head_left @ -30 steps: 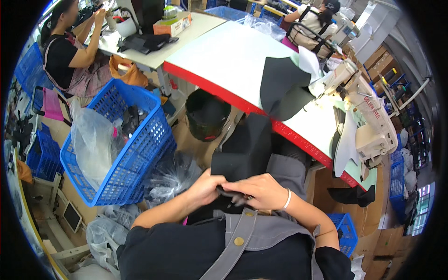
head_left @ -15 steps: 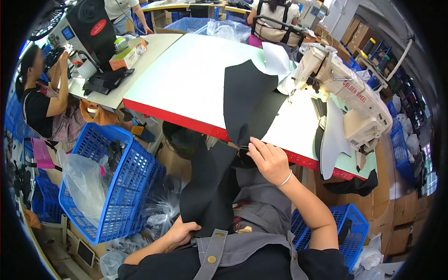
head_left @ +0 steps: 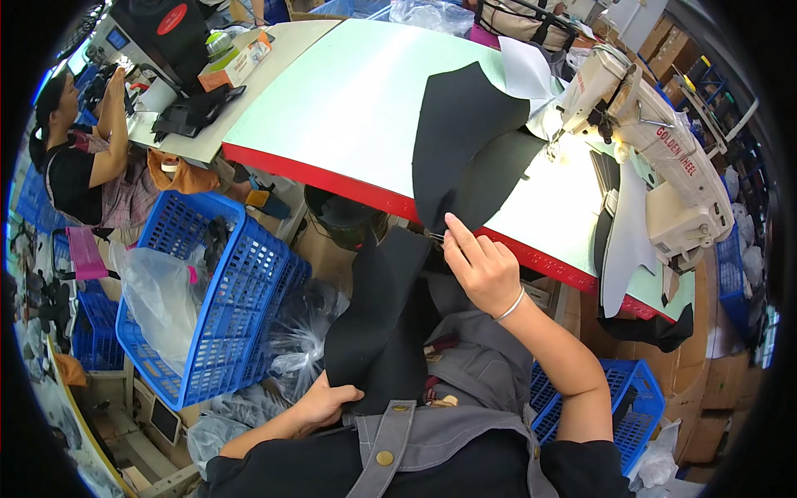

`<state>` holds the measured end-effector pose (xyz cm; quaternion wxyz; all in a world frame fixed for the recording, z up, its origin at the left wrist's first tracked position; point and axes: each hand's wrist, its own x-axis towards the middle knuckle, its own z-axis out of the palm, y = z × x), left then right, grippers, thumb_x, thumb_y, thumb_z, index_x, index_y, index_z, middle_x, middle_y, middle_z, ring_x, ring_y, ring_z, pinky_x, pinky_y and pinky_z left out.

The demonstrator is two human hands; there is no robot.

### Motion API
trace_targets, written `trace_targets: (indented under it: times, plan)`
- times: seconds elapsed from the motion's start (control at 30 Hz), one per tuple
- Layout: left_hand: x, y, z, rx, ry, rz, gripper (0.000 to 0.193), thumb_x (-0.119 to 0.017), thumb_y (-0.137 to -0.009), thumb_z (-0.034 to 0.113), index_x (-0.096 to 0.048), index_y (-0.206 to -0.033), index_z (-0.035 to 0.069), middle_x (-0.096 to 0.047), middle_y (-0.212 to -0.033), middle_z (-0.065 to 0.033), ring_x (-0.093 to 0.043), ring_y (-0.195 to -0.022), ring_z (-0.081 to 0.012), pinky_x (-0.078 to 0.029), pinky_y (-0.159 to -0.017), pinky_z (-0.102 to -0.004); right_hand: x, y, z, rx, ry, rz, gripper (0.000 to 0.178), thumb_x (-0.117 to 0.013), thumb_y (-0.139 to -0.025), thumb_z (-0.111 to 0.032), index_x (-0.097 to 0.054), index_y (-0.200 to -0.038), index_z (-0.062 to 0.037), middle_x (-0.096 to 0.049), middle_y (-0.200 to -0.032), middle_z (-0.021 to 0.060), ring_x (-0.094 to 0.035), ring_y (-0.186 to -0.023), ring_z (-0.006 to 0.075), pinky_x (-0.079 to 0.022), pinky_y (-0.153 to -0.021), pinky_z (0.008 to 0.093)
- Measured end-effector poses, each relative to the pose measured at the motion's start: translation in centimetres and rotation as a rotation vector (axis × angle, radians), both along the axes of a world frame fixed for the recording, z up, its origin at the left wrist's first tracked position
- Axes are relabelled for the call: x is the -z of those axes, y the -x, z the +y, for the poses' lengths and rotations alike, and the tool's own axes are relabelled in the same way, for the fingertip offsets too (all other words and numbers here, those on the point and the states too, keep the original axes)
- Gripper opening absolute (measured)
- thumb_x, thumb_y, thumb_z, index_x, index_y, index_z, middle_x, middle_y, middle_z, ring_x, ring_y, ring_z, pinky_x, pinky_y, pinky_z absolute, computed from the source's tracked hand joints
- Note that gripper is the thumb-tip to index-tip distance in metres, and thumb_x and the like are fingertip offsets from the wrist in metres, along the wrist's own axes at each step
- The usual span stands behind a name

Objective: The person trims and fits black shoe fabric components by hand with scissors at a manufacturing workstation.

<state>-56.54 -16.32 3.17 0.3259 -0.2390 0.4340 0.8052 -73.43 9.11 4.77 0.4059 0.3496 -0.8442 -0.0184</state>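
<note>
My left hand is closed on the lower edge of a black fabric piece, thumb on top. That piece hangs over my lap and rises toward the red table edge. My right hand is at this edge, fingers bent round a thin metal tool, mostly hidden; its exact kind is unclear. Its index fingertip meets the tip of another black fabric panel, which lies on the pale green tabletop and reaches toward the sewing machine at the right.
A blue plastic basket with clear bags stands at left, another blue basket at right. Grey cut pieces lie beside the machine. A person works at the left bench. A dark bucket sits under the table.
The view has shifted, so the table and machine appear larger and farther right. My right index finger has stretched out onto the panel's tip. My left hand keeps its hold on the fabric.
</note>
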Motion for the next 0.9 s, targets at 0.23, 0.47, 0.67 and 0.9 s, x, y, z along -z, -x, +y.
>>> trace_targets:
  times: [0.23,0.47,0.67,0.9]
  plan:
    - [0.0,-0.1,-0.1,-0.045,0.063,0.002,0.059,-0.052,-0.068,-0.015,-0.044,-0.125,-0.002,-0.053,-0.119,-0.0156,-0.054,-0.109,-0.0255,-0.045,-0.092,-0.0352,-0.5,-0.6,0.5,0.006,0.033,-0.004,0.007,-0.063,-0.074,-0.006,-0.061,-0.081,-0.0043,-0.064,-0.11,0.0107,-0.047,-0.05,0.0091,-0.035,-0.043,0.0218]
    - [-0.3,0.0,-0.1,-0.002,0.017,0.004,0.06,-0.052,-0.067,-0.014,-0.043,-0.126,-0.001,-0.05,-0.124,-0.0129,-0.051,-0.113,-0.0236,-0.042,-0.094,-0.0335,-0.5,-1.3,0.4,0.058,-0.007,-0.005,0.005,-0.065,-0.074,-0.006,-0.061,-0.075,-0.004,-0.064,-0.111,0.0095,-0.045,-0.048,0.0086,-0.034,-0.043,0.022]
    - [-0.4,0.0,-0.1,-0.002,0.038,0.024,0.058,-0.052,-0.067,-0.014,-0.045,-0.124,-0.001,-0.052,-0.121,-0.0121,-0.051,-0.111,-0.0226,-0.042,-0.093,-0.0329,-0.7,-1.4,0.3,0.048,0.044,0.037,0.005,-0.065,-0.074,-0.006,-0.061,-0.073,-0.0045,-0.065,-0.111,0.008,-0.044,-0.047,0.0085,-0.032,-0.042,0.0219]
    - [-0.1,0.0,0.2,-0.027,-0.024,0.037,0.059,-0.051,-0.066,-0.014,-0.045,-0.123,-0.001,-0.052,-0.12,-0.0123,-0.051,-0.111,-0.0234,-0.043,-0.092,-0.0329,-0.4,-1.6,0.4,0.063,0.003,-0.035,0.003,-0.064,-0.074,-0.006,-0.062,-0.076,-0.0052,-0.065,-0.11,0.008,-0.046,-0.049,0.0085,-0.034,-0.043,0.0224]
